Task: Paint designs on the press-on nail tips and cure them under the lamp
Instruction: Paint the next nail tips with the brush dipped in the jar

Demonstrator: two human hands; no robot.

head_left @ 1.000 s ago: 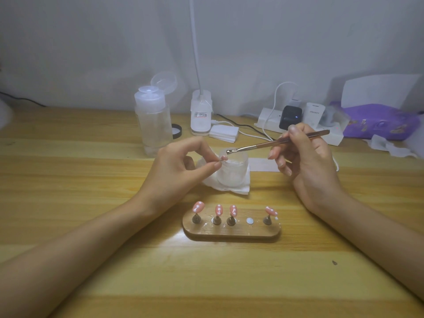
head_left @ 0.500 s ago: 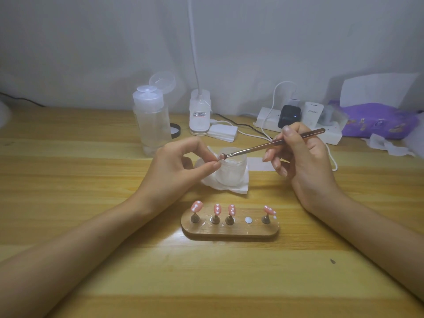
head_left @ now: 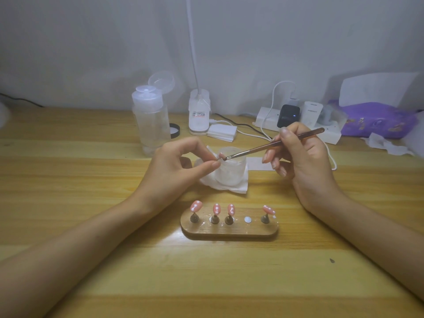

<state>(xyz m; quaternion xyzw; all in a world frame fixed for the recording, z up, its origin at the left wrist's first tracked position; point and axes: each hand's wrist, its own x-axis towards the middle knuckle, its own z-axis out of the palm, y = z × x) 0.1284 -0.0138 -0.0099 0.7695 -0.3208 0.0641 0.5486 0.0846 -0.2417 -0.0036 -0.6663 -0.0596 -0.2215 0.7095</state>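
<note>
Over the last second the brush [head_left: 270, 145] has dipped down and a little left. Its bristles, which hung above the jar [head_left: 231, 173], now meet the tip [head_left: 220, 155] held in the left hand [head_left: 174, 164]. That hand has barely stirred.

The left fingers [head_left: 206, 167] pinch the pink tip between thumb and forefinger, raised off the tabletop [head_left: 68, 180] just in front of the jar's rim. Whether they hold the tip itself or a small peg under it, I cannot tell. Lifting it probably gives a steadier angle for fine strokes than working on the holder [head_left: 229, 231]. The right hand [head_left: 302, 161] grips the brush pen-fashion, its fingers [head_left: 286, 134] curled round the shaft, which suits small, controlled dabs.

The holder lies nearest the person and carries four dotted tips [head_left: 196, 205] on pegs. A bare disc [head_left: 247, 219] between the third and fourth is, I judge, where the held tip belongs. The jar stands on a tissue [head_left: 238, 190], likely to catch drips. The lamp [head_left: 199, 115] stands at the back, well apart from the work, so curing looks some way off.

The lamp's base bears a printed label, too small to read. A white charger [head_left: 311, 112] on the power strip [head_left: 330, 136] has grey lettering I cannot make out for sure.
</note>
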